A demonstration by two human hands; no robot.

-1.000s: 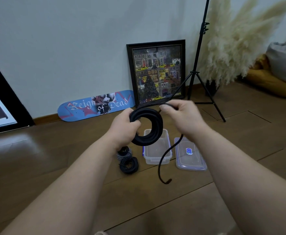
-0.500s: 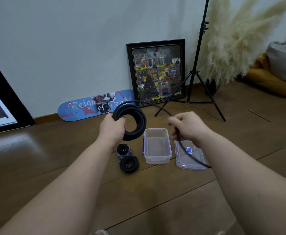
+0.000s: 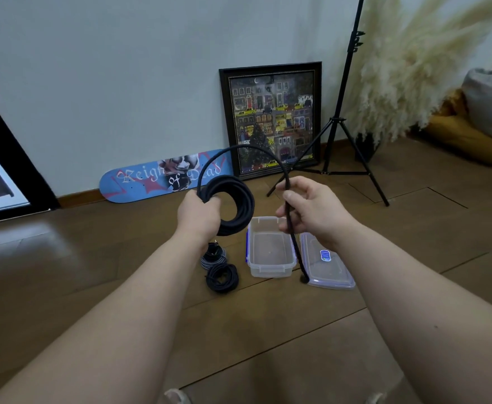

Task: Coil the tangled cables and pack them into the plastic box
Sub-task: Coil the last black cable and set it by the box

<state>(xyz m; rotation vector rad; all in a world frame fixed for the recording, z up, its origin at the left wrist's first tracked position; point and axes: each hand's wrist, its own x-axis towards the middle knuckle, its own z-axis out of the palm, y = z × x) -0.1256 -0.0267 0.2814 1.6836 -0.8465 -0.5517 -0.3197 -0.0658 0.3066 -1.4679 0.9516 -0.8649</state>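
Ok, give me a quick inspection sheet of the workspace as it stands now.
Surface: brown wooden floor.
Job's things: clear plastic box open, nothing seen inside; its lid lies right of it.
Clutter: two small coiled cables left of the box.
Hands: left hand grips the black coil; right hand pinches its loose tail.
Cables: tail arcs from coil to right hand, end hanging over the lid.
Surroundings: skateboard, framed picture, tripod, pampas grass, cushions.

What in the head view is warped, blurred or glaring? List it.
Head view: wide-angle bend bows the tripod pole; the pampas grass is soft at the edge; a pale sheen lies on the floor at left; both hands and the black cable look sharp.
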